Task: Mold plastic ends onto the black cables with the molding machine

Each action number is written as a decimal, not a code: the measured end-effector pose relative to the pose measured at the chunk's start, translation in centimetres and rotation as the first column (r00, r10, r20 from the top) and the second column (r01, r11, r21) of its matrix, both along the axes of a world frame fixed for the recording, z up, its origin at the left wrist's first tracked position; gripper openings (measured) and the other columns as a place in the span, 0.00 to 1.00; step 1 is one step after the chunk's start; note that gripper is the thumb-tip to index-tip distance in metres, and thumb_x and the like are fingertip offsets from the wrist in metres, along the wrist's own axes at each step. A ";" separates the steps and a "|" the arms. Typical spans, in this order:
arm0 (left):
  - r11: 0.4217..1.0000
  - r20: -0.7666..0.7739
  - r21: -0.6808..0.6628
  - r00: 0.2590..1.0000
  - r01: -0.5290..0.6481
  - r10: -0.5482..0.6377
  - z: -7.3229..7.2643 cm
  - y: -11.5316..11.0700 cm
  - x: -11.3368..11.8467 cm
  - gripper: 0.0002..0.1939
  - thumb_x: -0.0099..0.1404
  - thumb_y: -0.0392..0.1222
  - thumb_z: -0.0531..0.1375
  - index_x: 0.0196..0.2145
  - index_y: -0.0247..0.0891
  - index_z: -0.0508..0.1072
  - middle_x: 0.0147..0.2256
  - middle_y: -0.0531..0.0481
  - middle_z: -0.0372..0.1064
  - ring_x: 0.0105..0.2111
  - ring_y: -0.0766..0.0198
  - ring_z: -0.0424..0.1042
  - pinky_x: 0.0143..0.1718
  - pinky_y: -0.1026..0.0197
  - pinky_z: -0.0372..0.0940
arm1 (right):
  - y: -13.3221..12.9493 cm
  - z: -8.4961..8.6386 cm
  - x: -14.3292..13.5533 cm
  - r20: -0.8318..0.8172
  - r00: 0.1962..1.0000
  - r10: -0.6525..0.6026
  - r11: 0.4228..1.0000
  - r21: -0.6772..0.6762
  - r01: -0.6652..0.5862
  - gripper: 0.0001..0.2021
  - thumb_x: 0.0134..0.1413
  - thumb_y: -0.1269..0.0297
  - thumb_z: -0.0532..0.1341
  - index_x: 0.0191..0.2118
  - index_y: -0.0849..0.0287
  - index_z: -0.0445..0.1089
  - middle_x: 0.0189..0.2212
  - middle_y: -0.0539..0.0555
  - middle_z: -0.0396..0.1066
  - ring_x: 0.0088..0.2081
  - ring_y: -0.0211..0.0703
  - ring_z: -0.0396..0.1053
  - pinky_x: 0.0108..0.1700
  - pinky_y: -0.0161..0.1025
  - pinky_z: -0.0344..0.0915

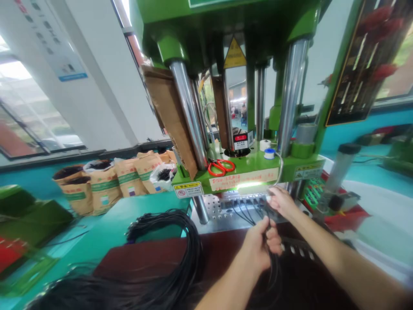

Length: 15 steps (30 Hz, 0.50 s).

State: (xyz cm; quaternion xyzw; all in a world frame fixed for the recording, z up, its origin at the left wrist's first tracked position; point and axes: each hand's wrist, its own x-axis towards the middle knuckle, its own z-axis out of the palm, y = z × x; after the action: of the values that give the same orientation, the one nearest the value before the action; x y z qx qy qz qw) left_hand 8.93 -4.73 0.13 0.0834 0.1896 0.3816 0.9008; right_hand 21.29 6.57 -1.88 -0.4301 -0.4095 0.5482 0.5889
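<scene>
My left hand (260, 243) is closed around several black cables (274, 271), which hang down below the fist. Just above and to the right, my right hand (284, 201) reaches to the right end of a metal mold (237, 202) under the green press. Its fingers are pinched together at the mold; what they hold is hidden. Several thin black cables (247, 215) run from slots in the mold toward my left hand. A thick bundle of black cables (193, 245) curves over the table to the left of my hands.
Red-handled scissors (221, 167) and a blue-and-white spool (269, 153) lie on the green press plate (251, 165) above the mold. Steel columns (189, 114) rise on both sides. Cardboard (172, 116) leans at the left column. Paper sacks (105, 187) stand at the back left.
</scene>
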 end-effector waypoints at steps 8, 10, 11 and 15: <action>0.997 -0.068 -0.054 0.996 -0.060 0.056 -0.5 -4.6 -0.9 0.13 0.64 0.42 0.49 0.23 0.34 0.59 0.13 0.62 0.38 0.11 0.77 0.37 0.12 0.73 0.32 | -3.2 0.5 -1.4 -0.008 0.997 -0.077 0.996 -0.048 0.076 0.08 0.37 0.64 0.61 0.25 0.60 0.63 0.09 0.41 0.52 0.09 0.27 0.47 0.10 0.25 0.38; 1.000 -0.101 -0.023 0.995 -0.011 0.009 -0.7 -6.3 -1.5 0.12 0.61 0.43 0.52 0.23 0.35 0.59 0.13 0.62 0.39 0.11 0.77 0.37 0.12 0.72 0.31 | -3.8 0.4 -1.2 -0.014 0.995 -0.101 0.994 -0.047 0.101 0.08 0.36 0.64 0.61 0.25 0.60 0.63 0.11 0.43 0.56 0.10 0.27 0.49 0.10 0.25 0.41; 1.000 -0.108 -0.005 0.994 0.012 -0.012 -0.8 -7.2 -1.8 0.12 0.60 0.43 0.54 0.23 0.35 0.59 0.13 0.62 0.39 0.11 0.77 0.37 0.13 0.72 0.31 | -4.2 0.4 -1.0 -0.014 0.994 -0.106 0.993 -0.045 0.105 0.08 0.36 0.64 0.61 0.26 0.60 0.64 0.12 0.44 0.57 0.10 0.27 0.49 0.10 0.25 0.42; 0.997 -0.059 0.067 0.997 0.048 -0.044 -0.5 -10.3 -2.6 0.13 0.56 0.44 0.59 0.23 0.36 0.59 0.13 0.62 0.39 0.12 0.77 0.36 0.14 0.71 0.31 | -5.7 1.0 -0.4 0.022 0.996 -0.090 0.995 -0.042 0.090 0.08 0.37 0.61 0.61 0.26 0.60 0.66 0.11 0.45 0.58 0.10 0.27 0.47 0.10 0.25 0.40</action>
State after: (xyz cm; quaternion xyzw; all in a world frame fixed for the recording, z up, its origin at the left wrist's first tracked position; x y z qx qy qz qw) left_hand 6.33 -15.00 -0.41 0.1294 0.2005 0.3646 0.9001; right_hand 20.85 0.91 -0.91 -0.4661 -0.3838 0.5254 0.5996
